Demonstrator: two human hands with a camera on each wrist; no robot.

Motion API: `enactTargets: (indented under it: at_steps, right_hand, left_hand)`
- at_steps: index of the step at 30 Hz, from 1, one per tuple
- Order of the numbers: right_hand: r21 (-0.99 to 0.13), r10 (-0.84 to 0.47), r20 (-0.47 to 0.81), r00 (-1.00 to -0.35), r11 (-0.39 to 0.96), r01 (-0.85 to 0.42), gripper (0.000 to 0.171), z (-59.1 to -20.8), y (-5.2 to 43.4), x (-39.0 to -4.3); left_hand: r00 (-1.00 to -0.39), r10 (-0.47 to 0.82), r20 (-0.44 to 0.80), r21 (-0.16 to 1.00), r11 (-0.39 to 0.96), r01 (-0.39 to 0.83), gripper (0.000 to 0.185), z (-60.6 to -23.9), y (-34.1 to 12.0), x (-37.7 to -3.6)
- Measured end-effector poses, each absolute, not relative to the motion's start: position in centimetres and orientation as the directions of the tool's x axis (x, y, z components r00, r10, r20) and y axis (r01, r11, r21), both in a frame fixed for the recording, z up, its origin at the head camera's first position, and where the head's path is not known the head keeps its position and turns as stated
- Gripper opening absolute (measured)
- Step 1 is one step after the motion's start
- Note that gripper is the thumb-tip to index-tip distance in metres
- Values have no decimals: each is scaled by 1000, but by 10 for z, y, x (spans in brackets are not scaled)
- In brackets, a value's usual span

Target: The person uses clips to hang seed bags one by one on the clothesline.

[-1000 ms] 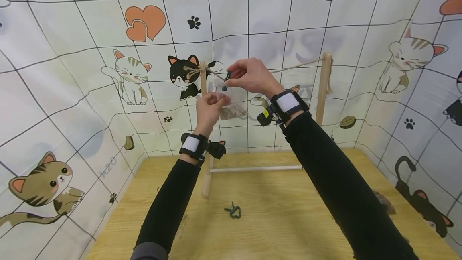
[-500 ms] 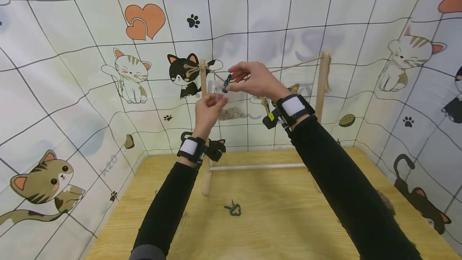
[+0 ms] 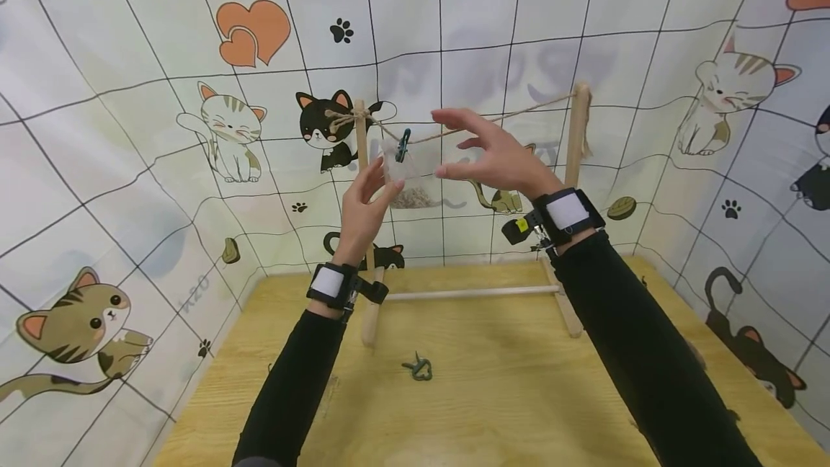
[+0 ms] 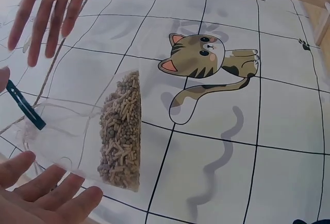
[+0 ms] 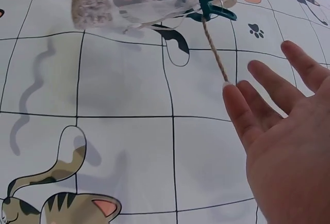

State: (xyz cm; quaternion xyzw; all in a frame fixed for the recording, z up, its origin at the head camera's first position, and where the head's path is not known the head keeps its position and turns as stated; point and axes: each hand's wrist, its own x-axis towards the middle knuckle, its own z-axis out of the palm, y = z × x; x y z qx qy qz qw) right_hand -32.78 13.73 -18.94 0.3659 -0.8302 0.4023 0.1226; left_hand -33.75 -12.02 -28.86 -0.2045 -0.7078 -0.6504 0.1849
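A clear plastic bag with brownish pellets in its bottom hangs from a twine line. A dark green spring clip clamps the bag's top to the twine. My left hand is beside the bag's left edge, fingers spread and relaxed; whether a fingertip touches the plastic I cannot tell. To the right of the clip, apart from it, my right hand has its thumb and fingers spread wide with nothing between them. The right wrist view shows the clip's two handles sticking out free.
Two wooden posts, a left one and a right one, carry the twine. A white rod joins them low down. Another green clip lies on the wooden table. A cat-print sheet surrounds the table.
My right hand has let go of the green clip and moved right. My left hand's fingers have loosened from the bag, which now hangs from the twine by the clip.
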Motion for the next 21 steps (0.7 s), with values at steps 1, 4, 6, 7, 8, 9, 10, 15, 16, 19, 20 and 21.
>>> enactTargets:
  at_steps: [1,4,6,7,8,9,10,15,16,19,20,21]
  right_hand:
    - [-579,-508,494,-706,413,-703,84,-193,140,-325]
    - [-579,-498,487,-717,431,-692,90,-205,151,-318]
    - [-580,-489,493,-719,431,-691,93,-214,156,-313]
    - [-582,-486,501,-716,424,-694,94,-219,159,-312]
    - [-585,-483,506,-714,417,-696,95,-224,162,-309]
    - [-583,-479,511,-713,416,-698,96,-229,164,-307]
    - [-585,-477,516,-712,411,-699,97,-234,166,-305]
    - [-606,-471,516,-716,390,-694,101,-261,175,-294]
    - [-611,-471,516,-715,382,-693,101,-266,176,-292]
    - [-627,-459,500,-734,392,-673,103,-283,180,-285]
    - [-636,-453,493,-743,396,-663,103,-289,182,-282]
    - [-644,-445,485,-753,401,-651,103,-294,183,-280]
  left_hand:
    - [-837,54,544,834,74,547,66,-290,-121,-336]
    - [-807,61,587,804,75,590,66,-297,-125,-331]
    - [-798,56,600,795,76,602,66,-303,-128,-326]
    - [-796,53,603,793,74,605,67,-307,-129,-324]
    - [-793,51,607,790,66,609,67,-310,-131,-321]
    - [-793,46,607,791,59,609,67,-313,-132,-318]
    - [-795,40,606,793,53,607,68,-317,-133,-314]
    - [-802,12,598,802,9,598,69,-337,-136,-301]
    - [-801,12,598,801,2,599,69,-342,-137,-299]
    - [-800,29,600,800,-15,600,68,-356,-139,-293]
    - [-800,40,599,801,-18,598,68,-361,-139,-291]
    - [-801,52,597,802,-20,597,67,-366,-140,-288]
